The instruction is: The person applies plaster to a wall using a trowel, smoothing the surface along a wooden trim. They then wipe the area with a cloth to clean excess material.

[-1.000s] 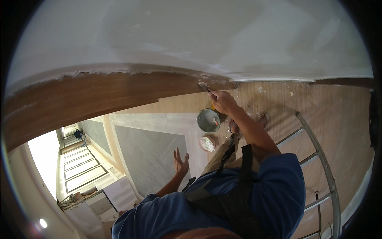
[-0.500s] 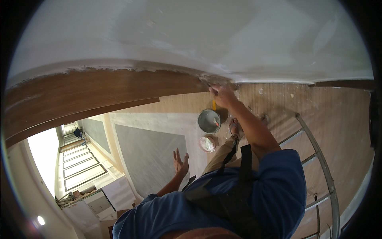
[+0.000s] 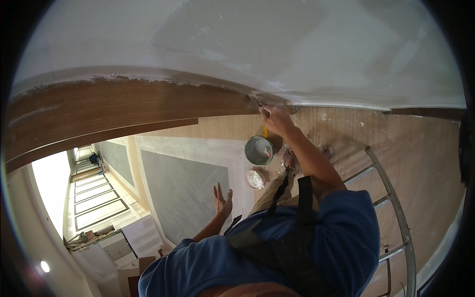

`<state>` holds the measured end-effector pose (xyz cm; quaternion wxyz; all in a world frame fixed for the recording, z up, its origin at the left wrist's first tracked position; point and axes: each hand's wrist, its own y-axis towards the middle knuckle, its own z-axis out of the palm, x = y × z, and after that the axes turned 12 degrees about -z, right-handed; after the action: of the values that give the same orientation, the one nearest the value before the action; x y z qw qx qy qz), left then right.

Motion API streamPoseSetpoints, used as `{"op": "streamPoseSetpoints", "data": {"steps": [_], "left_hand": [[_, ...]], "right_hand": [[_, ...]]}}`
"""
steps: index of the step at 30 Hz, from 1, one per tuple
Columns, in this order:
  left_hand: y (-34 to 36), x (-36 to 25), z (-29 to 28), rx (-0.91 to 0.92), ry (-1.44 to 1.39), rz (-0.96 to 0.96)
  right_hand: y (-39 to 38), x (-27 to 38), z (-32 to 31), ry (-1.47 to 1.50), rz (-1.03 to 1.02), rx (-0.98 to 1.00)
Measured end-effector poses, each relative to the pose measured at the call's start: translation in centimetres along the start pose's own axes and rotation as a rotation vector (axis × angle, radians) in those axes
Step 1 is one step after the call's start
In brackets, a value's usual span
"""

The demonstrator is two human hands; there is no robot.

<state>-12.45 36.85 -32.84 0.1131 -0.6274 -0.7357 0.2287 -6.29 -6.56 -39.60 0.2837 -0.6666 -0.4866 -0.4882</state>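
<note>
My right hand [image 3: 277, 120] is closed around a small, dark, thin tool [image 3: 256, 102], probably a putty knife. Its tip touches the end of a brown wooden door frame [image 3: 138, 101], where the frame meets the pale wall [image 3: 257, 44]. Rough white filler runs along the upper edge of the wood. My left hand [image 3: 222, 202] hangs free at waist height, fingers spread and holding nothing. Below my right hand, a dark bucket [image 3: 246, 152] stands on the floor with greyish-white material and a small red-and-white item inside. Behind it a yellow strip [image 3: 265, 131] shows in part.
A round tub [image 3: 263, 184] with a crumpled white bag sits beside the bucket, near my feet [image 3: 289, 158]. To the right a metal ladder [image 3: 393, 198] leans close to my right arm. Boxes and panels [image 3: 141, 237] lie at lower left, near a bright opening.
The view has tilted slightly, so the frame and wall sit a little differently. My right hand stays at the corner with the tool, and my left hand remains spread.
</note>
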Motion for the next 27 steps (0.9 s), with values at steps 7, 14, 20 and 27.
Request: {"op": "streamPoseSetpoints", "data": {"steps": [7, 14, 20, 27], "left_hand": [[0.0, -0.6, -0.1, -0.010, -0.011, 0.034], [-0.3, -0.7, 0.0, -0.018, -0.022, 0.034], [-1.3, -1.0, -0.2, -0.026, -0.017, -0.006], [-1.1, -1.3, -0.2, -0.039, 0.005, -0.013]], "right_hand": [[0.9, 1.0, -0.4, -0.082, 0.017, -0.023], [0.9, 1.5, -0.5, -0.135, -0.039, -0.024], [0.1, 3.8, -1.8, 0.043, 0.075, 0.081], [1.3, 1.7, -0.8, -0.022, 0.033, 0.036]]}}
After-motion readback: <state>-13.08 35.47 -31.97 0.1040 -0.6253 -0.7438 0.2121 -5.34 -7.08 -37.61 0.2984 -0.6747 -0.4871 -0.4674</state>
